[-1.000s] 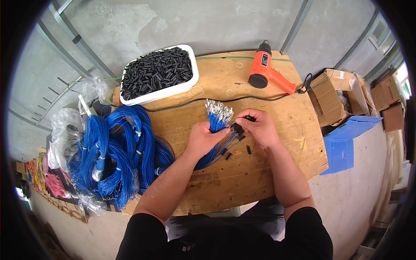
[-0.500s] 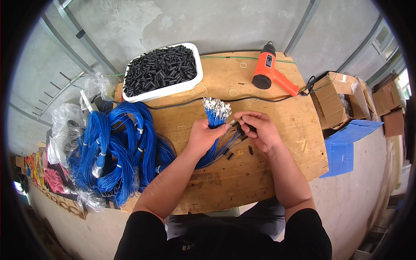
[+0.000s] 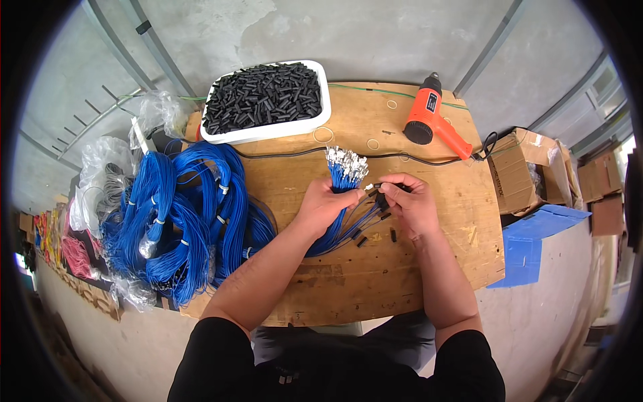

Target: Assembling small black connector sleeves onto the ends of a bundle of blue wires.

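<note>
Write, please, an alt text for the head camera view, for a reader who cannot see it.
A person's left hand grips a bundle of blue wires with metal ends while the right hand pinches a small black sleeve over a wooden board. Behind lie a white tray of black sleeves and an orange heat gun.

Orange heat gun (image 3: 434, 117), cardboard box (image 3: 519, 171) (open), blue crate (image 3: 532, 244) beside bench.

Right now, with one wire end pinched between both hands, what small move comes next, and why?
Probably slide the short black sleeve in the right hand over the single wire's metal tip. The left hand grips the blue wire bundle with that tip held apart, and loose sleeves lie on the wooden board.
</note>
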The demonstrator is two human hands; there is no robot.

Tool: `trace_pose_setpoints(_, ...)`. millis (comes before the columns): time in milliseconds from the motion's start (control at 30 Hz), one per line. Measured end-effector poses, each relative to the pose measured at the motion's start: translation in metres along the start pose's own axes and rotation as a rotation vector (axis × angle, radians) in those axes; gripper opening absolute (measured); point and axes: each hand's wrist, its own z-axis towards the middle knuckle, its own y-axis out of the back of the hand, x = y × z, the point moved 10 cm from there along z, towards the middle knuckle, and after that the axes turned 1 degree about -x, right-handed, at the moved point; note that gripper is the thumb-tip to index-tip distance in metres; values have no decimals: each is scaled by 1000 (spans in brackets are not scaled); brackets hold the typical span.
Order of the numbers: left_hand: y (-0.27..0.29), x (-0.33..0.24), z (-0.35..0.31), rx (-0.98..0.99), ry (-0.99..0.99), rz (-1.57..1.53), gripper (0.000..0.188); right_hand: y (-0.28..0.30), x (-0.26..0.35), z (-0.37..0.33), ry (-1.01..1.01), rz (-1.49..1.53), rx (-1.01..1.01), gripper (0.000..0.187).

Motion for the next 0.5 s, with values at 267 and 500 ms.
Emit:
trace_pose_setpoints(267, -6, -4, -3, 24, -1, -8, 8, -3, 5, -3, 65, -69, 5, 12)
trace_pose_setpoints(500, -8, -6, -5, 53, 2, 38, 8, -4, 6, -3, 110, -74, 21, 11)
